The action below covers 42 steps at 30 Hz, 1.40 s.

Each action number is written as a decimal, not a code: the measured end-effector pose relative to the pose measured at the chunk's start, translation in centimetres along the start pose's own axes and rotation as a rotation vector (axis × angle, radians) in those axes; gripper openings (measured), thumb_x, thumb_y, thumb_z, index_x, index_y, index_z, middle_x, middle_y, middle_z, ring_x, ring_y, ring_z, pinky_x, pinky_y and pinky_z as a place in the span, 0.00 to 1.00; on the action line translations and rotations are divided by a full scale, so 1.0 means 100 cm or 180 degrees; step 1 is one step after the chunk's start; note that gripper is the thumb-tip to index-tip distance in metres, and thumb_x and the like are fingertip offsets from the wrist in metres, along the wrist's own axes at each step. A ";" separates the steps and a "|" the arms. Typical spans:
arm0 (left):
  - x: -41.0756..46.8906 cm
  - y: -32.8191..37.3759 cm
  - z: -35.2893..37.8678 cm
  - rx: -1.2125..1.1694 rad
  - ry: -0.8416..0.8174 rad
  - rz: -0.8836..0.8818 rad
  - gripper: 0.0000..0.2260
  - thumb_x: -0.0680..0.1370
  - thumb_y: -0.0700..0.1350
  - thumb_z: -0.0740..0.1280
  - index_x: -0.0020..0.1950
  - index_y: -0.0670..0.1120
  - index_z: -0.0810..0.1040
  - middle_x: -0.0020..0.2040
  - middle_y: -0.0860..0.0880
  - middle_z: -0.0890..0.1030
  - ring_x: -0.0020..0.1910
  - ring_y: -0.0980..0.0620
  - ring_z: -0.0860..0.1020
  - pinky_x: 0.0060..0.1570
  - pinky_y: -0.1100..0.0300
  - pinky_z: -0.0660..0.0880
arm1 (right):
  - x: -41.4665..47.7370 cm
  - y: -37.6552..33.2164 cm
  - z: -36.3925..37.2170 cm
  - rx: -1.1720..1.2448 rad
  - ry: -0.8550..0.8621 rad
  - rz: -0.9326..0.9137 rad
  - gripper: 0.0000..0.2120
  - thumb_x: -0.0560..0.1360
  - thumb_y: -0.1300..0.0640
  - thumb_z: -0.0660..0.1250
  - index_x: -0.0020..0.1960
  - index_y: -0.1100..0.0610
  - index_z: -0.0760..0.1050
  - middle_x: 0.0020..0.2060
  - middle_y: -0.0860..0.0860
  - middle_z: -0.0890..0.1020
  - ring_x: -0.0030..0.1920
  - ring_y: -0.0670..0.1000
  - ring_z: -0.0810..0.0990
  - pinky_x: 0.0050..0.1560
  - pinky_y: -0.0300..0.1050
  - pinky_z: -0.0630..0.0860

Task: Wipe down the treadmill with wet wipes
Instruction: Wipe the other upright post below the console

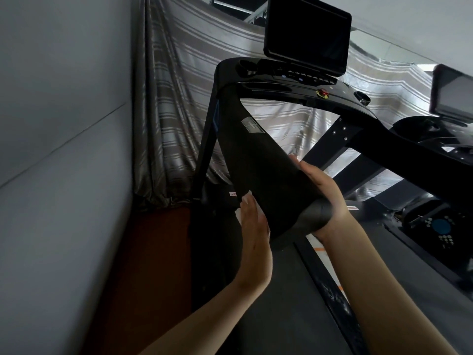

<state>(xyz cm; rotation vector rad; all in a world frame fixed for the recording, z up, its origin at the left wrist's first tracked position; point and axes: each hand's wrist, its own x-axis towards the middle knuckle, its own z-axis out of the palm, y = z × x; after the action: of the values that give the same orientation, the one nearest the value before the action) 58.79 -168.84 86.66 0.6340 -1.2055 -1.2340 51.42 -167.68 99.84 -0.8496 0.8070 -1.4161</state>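
Wipe, thin, limp and wet in the head view, would likely bunch unless held flat, so palm pressure suits it. It is pressed beneath the straight fingers of the left hand, against the left flank of the treadmill's handrail. The right hand lies along the opposite flank, and I cannot tell whether it grips.

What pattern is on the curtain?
The curtain is grey-brown with bands of thin white stripes, shown in the head view.
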 end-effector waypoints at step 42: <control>0.020 0.072 0.029 0.1907 -0.0314 0.1924 0.18 0.80 0.46 0.53 0.58 0.44 0.81 0.60 0.51 0.80 0.67 0.55 0.71 0.70 0.46 0.64 | -0.001 0.033 -0.045 0.0538 0.0232 -0.0231 0.29 0.81 0.41 0.52 0.72 0.59 0.69 0.63 0.56 0.78 0.65 0.52 0.76 0.67 0.46 0.70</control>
<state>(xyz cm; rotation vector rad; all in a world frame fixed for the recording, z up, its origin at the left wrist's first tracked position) 58.51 -168.07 94.66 0.5725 -1.7100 -0.3919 49.12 -167.69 94.81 -0.7068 0.7059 -1.5633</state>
